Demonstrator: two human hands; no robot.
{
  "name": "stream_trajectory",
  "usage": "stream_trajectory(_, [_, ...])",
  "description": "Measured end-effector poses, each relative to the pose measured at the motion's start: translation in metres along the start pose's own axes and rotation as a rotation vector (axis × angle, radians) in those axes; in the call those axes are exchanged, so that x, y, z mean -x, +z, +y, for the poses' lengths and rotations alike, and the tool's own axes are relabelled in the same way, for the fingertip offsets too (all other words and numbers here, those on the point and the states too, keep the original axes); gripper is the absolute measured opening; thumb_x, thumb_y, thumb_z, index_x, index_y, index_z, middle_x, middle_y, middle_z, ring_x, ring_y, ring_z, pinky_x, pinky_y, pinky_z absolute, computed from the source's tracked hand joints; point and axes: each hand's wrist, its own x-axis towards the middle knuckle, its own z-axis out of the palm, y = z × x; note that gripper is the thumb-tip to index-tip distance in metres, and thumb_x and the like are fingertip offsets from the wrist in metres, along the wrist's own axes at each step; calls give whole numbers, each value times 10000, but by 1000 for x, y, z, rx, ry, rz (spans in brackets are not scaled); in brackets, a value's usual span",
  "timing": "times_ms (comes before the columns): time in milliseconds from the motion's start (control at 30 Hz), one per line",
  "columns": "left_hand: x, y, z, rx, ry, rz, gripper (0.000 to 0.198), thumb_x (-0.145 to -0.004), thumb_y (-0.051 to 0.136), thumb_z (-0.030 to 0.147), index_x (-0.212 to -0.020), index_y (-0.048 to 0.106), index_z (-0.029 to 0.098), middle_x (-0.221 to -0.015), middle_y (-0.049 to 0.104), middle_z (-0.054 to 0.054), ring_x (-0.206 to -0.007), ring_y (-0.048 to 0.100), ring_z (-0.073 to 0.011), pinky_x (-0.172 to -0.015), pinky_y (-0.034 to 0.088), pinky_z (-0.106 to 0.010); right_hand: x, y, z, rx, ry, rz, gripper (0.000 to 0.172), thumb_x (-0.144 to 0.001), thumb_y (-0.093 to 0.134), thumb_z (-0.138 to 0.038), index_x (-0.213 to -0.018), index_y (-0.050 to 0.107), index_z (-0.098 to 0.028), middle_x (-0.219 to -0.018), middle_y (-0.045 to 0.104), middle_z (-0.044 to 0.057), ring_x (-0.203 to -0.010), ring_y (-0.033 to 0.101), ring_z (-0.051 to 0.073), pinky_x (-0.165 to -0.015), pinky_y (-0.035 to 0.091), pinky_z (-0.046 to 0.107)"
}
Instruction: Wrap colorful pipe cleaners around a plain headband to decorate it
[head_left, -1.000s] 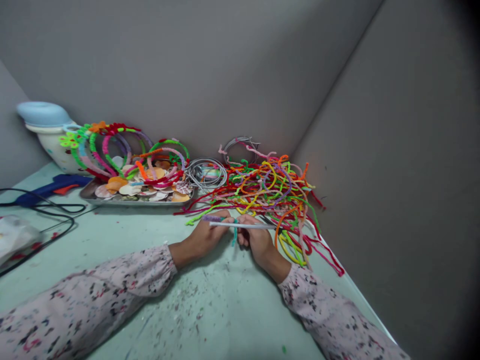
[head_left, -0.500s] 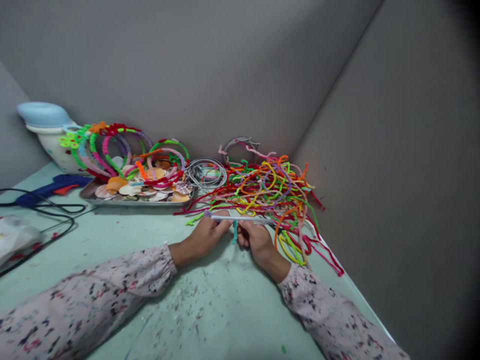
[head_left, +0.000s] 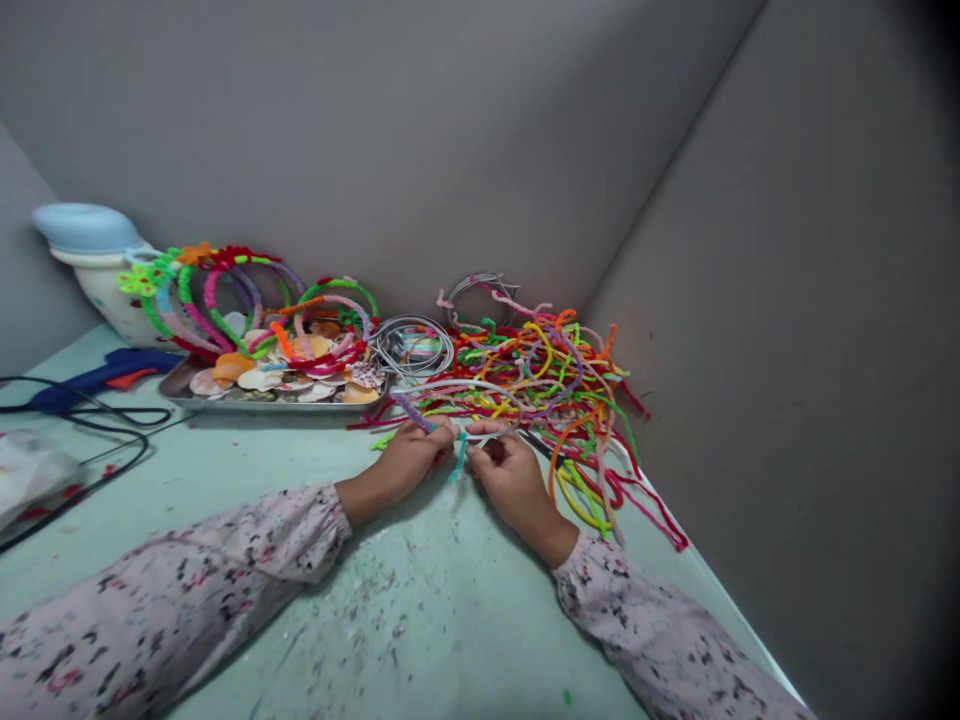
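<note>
Between my hands is a pale headband hoop (head_left: 480,384), its far curve toward the pipe cleaner pile. A purple pipe cleaner wrapping (head_left: 412,409) covers its left part. My left hand (head_left: 412,458) is closed on the hoop just right of that purple stretch. A short teal pipe cleaner (head_left: 458,460) hangs down from the hoop in the gap between my hands. My right hand (head_left: 514,480) pinches the hoop's bare part, with its fingertips close beside the teal piece. Whether the right fingertips also hold the teal piece, I cannot tell.
A metal tray (head_left: 262,405) holds shells and several wrapped headbands. Coiled grey hoops (head_left: 412,345) and a tangled pile of pipe cleaners (head_left: 525,365) lie at the back. Left are a blue glue gun (head_left: 97,380), its black cord, a plastic bag (head_left: 34,475) and a blue-lidded container (head_left: 90,235).
The hoop has tilted, so its curve now shows as an open loop rather than edge-on. My right hand has opened its pinch a little, and the teal piece has shifted slightly left.
</note>
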Motion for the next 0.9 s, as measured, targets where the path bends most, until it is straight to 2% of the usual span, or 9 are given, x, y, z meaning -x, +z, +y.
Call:
stream_trajectory(367, [0,-1,-2,-49,3,-20,363,-854,465,388,-563,434,173,-478,384,47,-431,346,-79,-440,246,-241,-2,0,-4,21,24,20,168,-746,622,-244,-903,617,-184,-676,578,-18,-553,516,120,-524,425,234])
stream_trajectory(733, [-1,-1,-4,-109,15,-17,357,-868,452,400,-590,442,176,-503,391,47,-446,359,-81,-459,266,-244,-3,3,0,-100,89,32,183,-734,631,-276,-892,607,-188,-684,583,-13,-572,532,130,-533,442,248])
stream_trajectory(900, [1,-1,0,-114,9,-17,341,-866,454,406,-612,454,178,-515,393,47,-459,368,-87,-456,263,-240,-3,3,-4,-81,95,63,165,-719,636,-262,-861,614,-182,-639,575,-22,-555,520,127,-519,428,242])
